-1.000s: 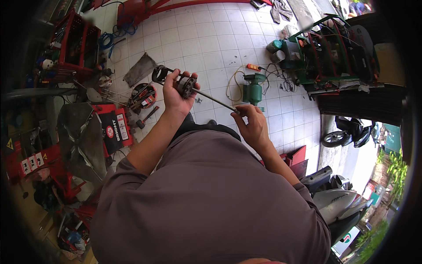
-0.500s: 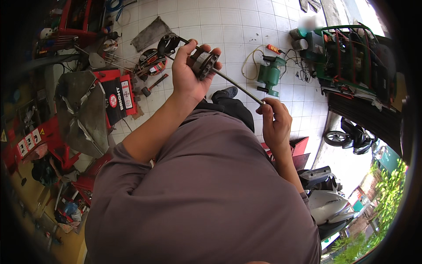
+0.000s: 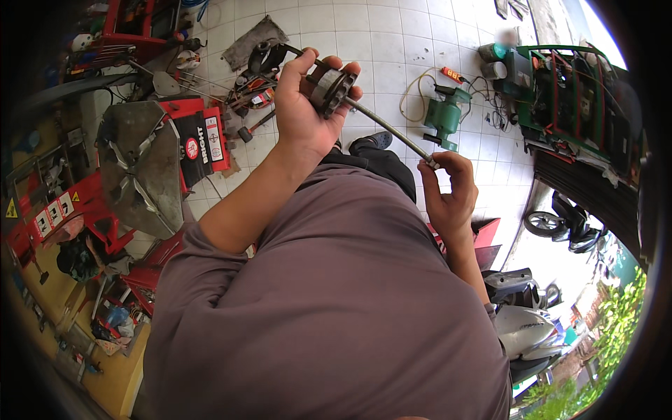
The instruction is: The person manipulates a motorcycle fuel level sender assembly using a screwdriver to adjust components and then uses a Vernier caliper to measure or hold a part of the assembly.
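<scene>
A dark metal assembly, with a toothed disc and a frame at its far end, is cradled in my left hand, whose fingers curl round it. A long thin steel rod runs from the disc down to the right. At its end my right hand has thumb and fingertips closed on a small nut-like fitting. Both hands are above my dark trousers and shoe, in front of my body.
A red machine with a metal turntable is at left, red tool cart behind it. Tools, a green bench grinder and cords lie on the tiled floor. A green rack and motorbikes are at right.
The assembly and both hands have shifted to the right in the picture, the left hand also higher; the whole view has shifted too. Both hands keep hold of the part.
</scene>
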### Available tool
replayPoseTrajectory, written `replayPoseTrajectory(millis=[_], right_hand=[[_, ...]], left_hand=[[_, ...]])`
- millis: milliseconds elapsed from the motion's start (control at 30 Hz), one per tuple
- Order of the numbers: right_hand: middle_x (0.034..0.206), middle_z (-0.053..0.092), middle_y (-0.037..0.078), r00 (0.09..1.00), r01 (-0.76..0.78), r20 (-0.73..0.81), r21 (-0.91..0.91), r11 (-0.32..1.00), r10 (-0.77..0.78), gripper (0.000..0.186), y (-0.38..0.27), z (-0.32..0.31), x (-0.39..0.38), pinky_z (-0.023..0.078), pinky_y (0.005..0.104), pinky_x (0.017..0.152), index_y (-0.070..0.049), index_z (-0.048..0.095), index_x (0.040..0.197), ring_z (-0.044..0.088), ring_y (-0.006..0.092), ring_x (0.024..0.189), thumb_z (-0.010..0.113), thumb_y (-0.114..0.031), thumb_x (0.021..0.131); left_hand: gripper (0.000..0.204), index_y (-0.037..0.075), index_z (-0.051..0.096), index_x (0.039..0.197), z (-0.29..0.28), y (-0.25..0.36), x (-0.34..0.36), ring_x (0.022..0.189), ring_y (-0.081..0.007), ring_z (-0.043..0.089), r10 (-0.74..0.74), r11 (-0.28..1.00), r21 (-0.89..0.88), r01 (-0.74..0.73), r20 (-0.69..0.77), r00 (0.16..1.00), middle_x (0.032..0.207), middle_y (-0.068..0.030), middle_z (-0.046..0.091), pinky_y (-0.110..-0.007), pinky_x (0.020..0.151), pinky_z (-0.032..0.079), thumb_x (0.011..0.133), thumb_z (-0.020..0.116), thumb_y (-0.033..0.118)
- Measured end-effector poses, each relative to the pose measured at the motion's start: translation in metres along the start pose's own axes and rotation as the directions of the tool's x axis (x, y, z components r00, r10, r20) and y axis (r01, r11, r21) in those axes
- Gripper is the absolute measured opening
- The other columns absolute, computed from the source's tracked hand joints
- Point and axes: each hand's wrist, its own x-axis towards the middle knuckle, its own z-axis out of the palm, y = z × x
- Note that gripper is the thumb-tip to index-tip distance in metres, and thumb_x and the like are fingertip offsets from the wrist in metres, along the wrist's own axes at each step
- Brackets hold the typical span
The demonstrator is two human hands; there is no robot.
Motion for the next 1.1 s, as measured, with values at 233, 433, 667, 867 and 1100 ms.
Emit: replayPoseTrajectory(millis=[233,433,667,867,1100], right_hand=[[0.076,0.061,0.009,0.997,0.017,0.075,-0.100,0.995,-0.009,0.017,-0.002,-0.007,0.004,0.044,0.0325,0.071,-0.001,0.059,0.095,0.057,0.0242,0.070,0.068,-0.008,0.084],[0.071,0.059,0.009,0.993,0.063,0.115,-0.222,0.973,-0.038,0.015,-0.002,-0.012,0.006,0.044,0.0327,0.069,0.000,0.061,0.087,0.056,0.0252,0.070,0.069,-0.013,0.083],[0.081,0.062,0.011,0.999,0.036,0.017,0.009,0.999,-0.036,0.031,-0.004,0.002,-0.004,0.045,0.0335,0.072,0.000,0.056,0.106,0.058,0.0243,0.074,0.070,-0.013,0.081],[0.081,0.063,0.010,0.972,0.134,0.219,-0.228,0.964,-0.084,0.029,-0.003,-0.007,0.007,0.046,0.0324,0.068,0.000,0.056,0.100,0.058,0.0241,0.073,0.073,-0.003,0.077],[0.081,0.063,0.009,0.996,0.081,0.043,-0.110,0.991,-0.077,0.025,-0.007,0.013,0.005,0.044,0.0332,0.071,0.000,0.058,0.098,0.058,0.0241,0.071,0.073,-0.007,0.079]], left_hand=[[0.012,0.013,0.061,0.089,0.001,0.001,-0.004,0.094,-0.0288,0.061,0.002,1.000,-0.021,-0.002,0.023,1.000,0.085,-0.0056,0.064,-0.042,0.069,0.050,0.085,0.061,0.024],[0.012,0.013,0.061,0.089,0.000,0.004,-0.005,0.093,-0.0285,0.060,-0.011,0.999,-0.045,0.013,0.048,0.999,0.084,-0.0058,0.063,-0.041,0.068,0.050,0.085,0.060,0.024],[0.012,0.014,0.060,0.092,0.000,0.011,-0.010,0.091,-0.0283,0.060,0.021,0.999,-0.028,-0.019,0.088,0.996,0.084,-0.0061,0.063,-0.042,0.069,0.049,0.086,0.059,0.024],[0.013,0.014,0.060,0.093,-0.002,0.020,-0.012,0.091,-0.0281,0.060,0.054,0.998,-0.031,-0.051,0.106,0.993,0.084,-0.0063,0.063,-0.043,0.069,0.049,0.087,0.059,0.025],[0.013,0.015,0.058,0.094,-0.005,0.026,-0.011,0.091,-0.0279,0.062,0.047,0.999,-0.029,-0.044,0.093,0.995,0.084,-0.0055,0.064,-0.042,0.069,0.049,0.087,0.060,0.025]])
